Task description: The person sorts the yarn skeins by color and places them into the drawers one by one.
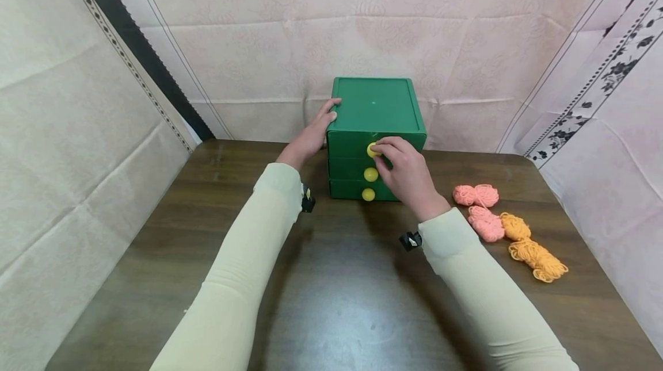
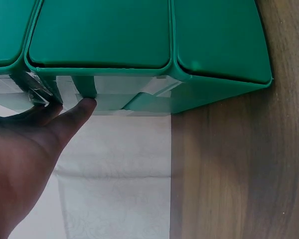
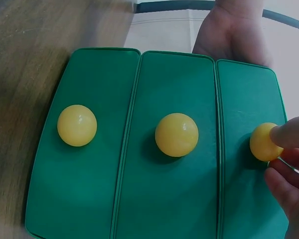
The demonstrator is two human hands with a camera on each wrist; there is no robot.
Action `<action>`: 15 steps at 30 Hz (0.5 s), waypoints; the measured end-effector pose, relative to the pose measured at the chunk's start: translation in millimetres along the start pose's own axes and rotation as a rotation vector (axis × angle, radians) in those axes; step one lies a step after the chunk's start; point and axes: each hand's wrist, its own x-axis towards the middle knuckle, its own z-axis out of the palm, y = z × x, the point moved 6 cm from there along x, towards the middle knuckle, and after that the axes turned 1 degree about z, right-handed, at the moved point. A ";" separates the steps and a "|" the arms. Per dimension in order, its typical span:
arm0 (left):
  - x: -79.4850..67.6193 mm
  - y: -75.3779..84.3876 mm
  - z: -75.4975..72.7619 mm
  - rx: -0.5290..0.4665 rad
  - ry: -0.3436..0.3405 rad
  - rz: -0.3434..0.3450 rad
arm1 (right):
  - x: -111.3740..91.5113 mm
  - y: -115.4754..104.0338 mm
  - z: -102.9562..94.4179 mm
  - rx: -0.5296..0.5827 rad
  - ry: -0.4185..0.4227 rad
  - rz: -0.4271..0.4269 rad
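A green three-drawer box (image 1: pixel 375 103) stands at the back of the table, with a round yellow knob on each drawer front. My right hand (image 1: pixel 406 172) pinches the top knob (image 3: pixel 262 142) between thumb and fingers. The middle knob (image 3: pixel 177 134) and bottom knob (image 3: pixel 77 125) are untouched. All three drawer fronts look closed against the box. On the box's left side rests my left hand (image 1: pixel 311 135), its fingers reaching to the upper edge. Seen from the left wrist, the thumb (image 2: pixel 78 115) presses the taped side wall, and part of the other fingers is hidden.
Right of the box lie two pink yarn bundles (image 1: pixel 486 223) and two orange yarn bundles (image 1: pixel 538 260) on the dark wooden table (image 1: pixel 331 302). A pale patterned cloth (image 1: pixel 248 60) hangs close behind the box and along both sides.
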 end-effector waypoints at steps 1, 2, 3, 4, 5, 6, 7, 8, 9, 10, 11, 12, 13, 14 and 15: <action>0.0 -0.1 0.0 0.000 0.000 -0.002 | -0.1 0.3 0.2 0.002 -0.001 0.001; -0.1 -0.5 0.0 0.003 0.000 -0.005 | -0.3 0.6 0.4 0.003 -0.001 0.002; -0.3 -0.6 0.0 0.005 -0.001 -0.008 | -0.4 0.7 0.4 0.005 -0.001 0.003; -0.4 -0.9 0.1 0.007 -0.001 -0.011 | -0.4 0.8 0.4 0.007 0.000 0.002; -0.6 -1.1 0.1 0.008 -0.002 -0.014 | -0.4 0.7 0.3 0.008 0.001 0.002; -0.7 -1.0 0.1 0.006 -0.003 -0.016 | -0.3 0.6 0.3 0.008 0.002 0.002; -0.6 -1.2 0.0 0.006 -0.003 -0.017 | -0.2 0.5 0.3 0.008 0.003 0.003; -0.6 -1.2 0.0 0.005 -0.002 -0.017 | -0.1 0.4 0.3 0.009 0.005 0.004; -0.6 -1.0 0.0 0.002 -0.002 -0.018 | 0.0 0.3 0.4 0.010 0.006 0.006; -0.5 -0.9 0.1 -0.002 -0.003 -0.019 | 0.0 0.4 0.6 0.012 0.007 0.009; -0.4 -0.9 0.0 -0.008 -0.004 -0.021 | 0.0 0.4 0.8 0.013 0.008 0.013; -0.3 -0.7 0.0 -0.012 -0.004 -0.023 | -0.1 0.4 0.9 0.014 0.008 0.018; -0.2 -0.9 -0.1 -0.016 -0.004 -0.026 | -0.3 0.5 1.0 0.015 0.007 0.023; -0.1 -1.1 -0.1 -0.018 -0.003 -0.030 | -0.5 0.6 1.1 0.016 0.007 0.028; -0.1 -1.1 -0.1 -0.018 -0.003 -0.032 | -0.9 0.9 1.2 0.017 0.006 0.034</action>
